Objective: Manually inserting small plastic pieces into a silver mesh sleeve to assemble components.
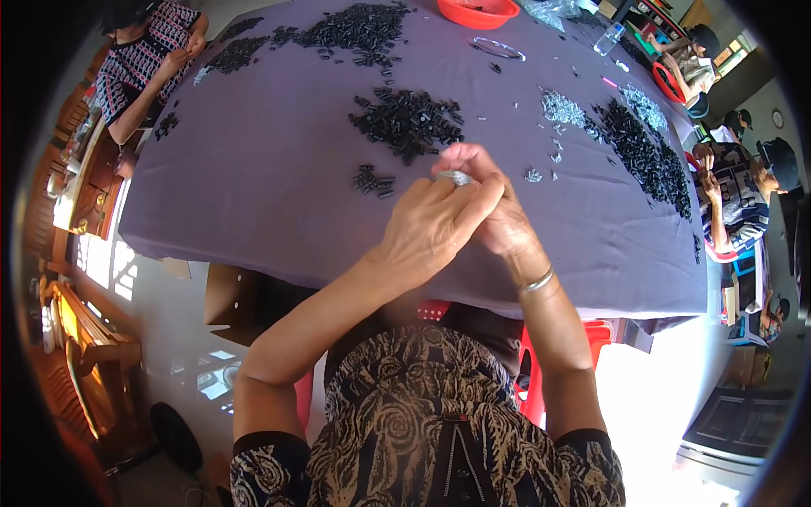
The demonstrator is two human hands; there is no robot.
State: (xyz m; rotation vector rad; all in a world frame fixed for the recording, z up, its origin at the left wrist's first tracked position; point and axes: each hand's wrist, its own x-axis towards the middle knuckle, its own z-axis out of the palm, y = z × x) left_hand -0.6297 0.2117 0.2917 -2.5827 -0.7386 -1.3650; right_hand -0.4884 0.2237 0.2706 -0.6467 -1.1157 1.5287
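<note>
My left hand point(422, 226) and my right hand point(498, 207) meet above the near part of the table, with their fingers closed and overlapping. Something small and silvery point(457, 177) glints between them; which hand grips it I cannot tell, as the fingers cover most of it. Just beyond them lies a pile of small black cylindrical parts point(405, 122). A smaller group of the same black parts point(372, 181) sits to the left of my hands. To the right, a little cluster of small silvery pieces point(533, 175) rests on the purple tablecloth point(253, 177).
More black parts point(355, 32) are heaped at the far left, and a long heap point(646, 152) runs along the right beside silvery pieces point(562, 108). A red basin point(479, 12) and a bottle point(608, 39) stand far off. Other people point(148, 72) sit around the table.
</note>
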